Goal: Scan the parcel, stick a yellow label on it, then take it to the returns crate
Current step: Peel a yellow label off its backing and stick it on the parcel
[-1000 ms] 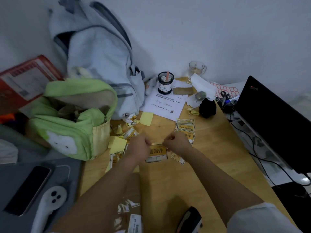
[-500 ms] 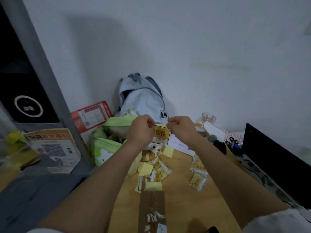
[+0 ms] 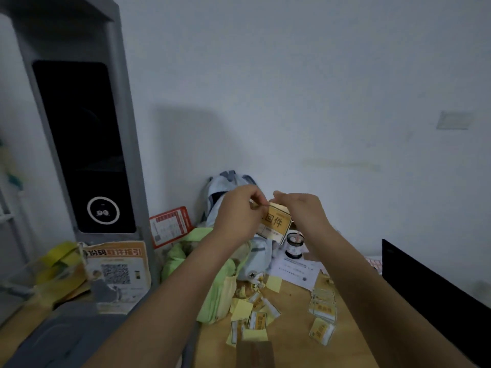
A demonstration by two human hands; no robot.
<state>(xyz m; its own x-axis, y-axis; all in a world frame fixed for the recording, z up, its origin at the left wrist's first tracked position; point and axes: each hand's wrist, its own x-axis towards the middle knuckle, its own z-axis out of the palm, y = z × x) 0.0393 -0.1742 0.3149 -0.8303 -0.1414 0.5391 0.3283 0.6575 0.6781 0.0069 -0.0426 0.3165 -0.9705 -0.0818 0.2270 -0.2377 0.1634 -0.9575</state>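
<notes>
I hold a yellow label [image 3: 276, 223] with black characters up in front of me, well above the wooden table [image 3: 356, 341]. My left hand [image 3: 239, 211] pinches its upper left corner and my right hand [image 3: 300, 211] pinches its upper right edge. The label hangs tilted between the two hands. More yellow labels [image 3: 322, 306] and peeled backing papers [image 3: 255, 320] lie scattered on the table below. A brown parcel [image 3: 255, 353] shows at the bottom edge. No returns crate is in view.
A green bag [image 3: 212, 288] and a pale blue backpack [image 3: 225, 184] stand at the back of the table. A grey kiosk [image 3: 79, 144] rises at left, with a QR poster [image 3: 117, 274] below it. A black laptop screen [image 3: 435, 296] is at right. A small jar [image 3: 295, 245] sits behind the label.
Both hands have lifted the yellow label off the table and raised it. My view has tilted up toward the wall and the kiosk.
</notes>
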